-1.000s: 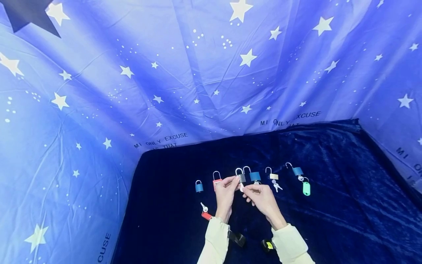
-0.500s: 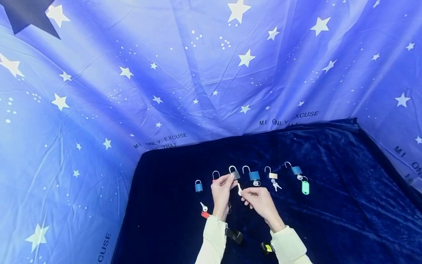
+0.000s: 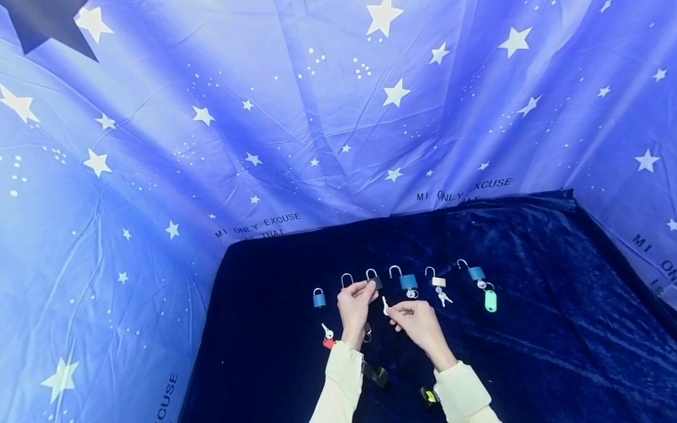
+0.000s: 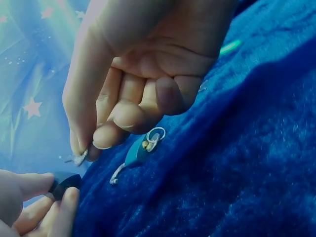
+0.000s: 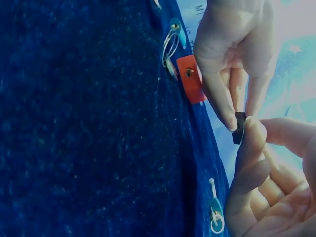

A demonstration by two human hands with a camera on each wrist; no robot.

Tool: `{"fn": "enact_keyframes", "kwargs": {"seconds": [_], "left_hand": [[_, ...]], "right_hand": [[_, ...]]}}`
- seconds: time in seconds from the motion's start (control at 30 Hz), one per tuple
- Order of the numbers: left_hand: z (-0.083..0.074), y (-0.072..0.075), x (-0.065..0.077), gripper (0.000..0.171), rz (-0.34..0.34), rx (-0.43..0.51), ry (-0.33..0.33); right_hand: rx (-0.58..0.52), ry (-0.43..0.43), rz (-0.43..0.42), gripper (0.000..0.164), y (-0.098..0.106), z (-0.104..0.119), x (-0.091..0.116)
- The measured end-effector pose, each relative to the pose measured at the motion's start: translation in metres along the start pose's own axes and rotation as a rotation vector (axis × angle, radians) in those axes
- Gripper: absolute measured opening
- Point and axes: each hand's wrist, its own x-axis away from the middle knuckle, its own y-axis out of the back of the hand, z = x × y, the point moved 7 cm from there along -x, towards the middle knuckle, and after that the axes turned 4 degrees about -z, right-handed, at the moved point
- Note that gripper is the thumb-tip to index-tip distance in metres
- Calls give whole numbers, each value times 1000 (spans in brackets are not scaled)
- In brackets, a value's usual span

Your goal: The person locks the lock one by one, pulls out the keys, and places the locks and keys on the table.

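Currently | left grip (image 3: 354, 306) pinching dark padlock (image 3: 375, 283) | right grip (image 3: 418, 322) pinching key (image 3: 385, 303), long axis tip-forward

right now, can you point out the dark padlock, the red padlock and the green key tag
Dark padlock (image 3: 378, 282), head view: on its body, below the shackle.
Red padlock (image 5: 191, 87), right wrist view: on its red body, below the keyhole.
Green key tag (image 3: 491, 300), head view: middle of its face.

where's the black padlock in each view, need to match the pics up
Head: black padlock a little right of centre, below mid-height.
Left wrist: lower left, dark body only partly showing.
Right wrist: right of centre, just below mid-height, largely hidden.
Shared landmark: the left hand, which grips it in all three.
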Motion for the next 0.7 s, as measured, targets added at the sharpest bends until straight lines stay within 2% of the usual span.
{"fn": "enact_keyframes", "kwargs": {"seconds": [0.13, 0.27, 0.37, 0.53, 0.7], "left_hand": [[-3, -4, 0, 18, -5, -133, -34], [-9, -7, 1, 12, -24, -284, -135], [-9, -9, 2, 11, -42, -366, -173], [-7, -12, 4, 12, -45, -411, -151], [-6, -15, 5, 14, -35, -403, -157]], "right_hand": [[59, 26, -9, 10, 4, 1, -1], [92, 34, -1, 13, 5, -2, -2], [106, 20, 12, 16, 5, -5, -3], [116, 4, 29, 18, 4, -10, -4], [147, 16, 40, 19, 2, -13, -5]]}}
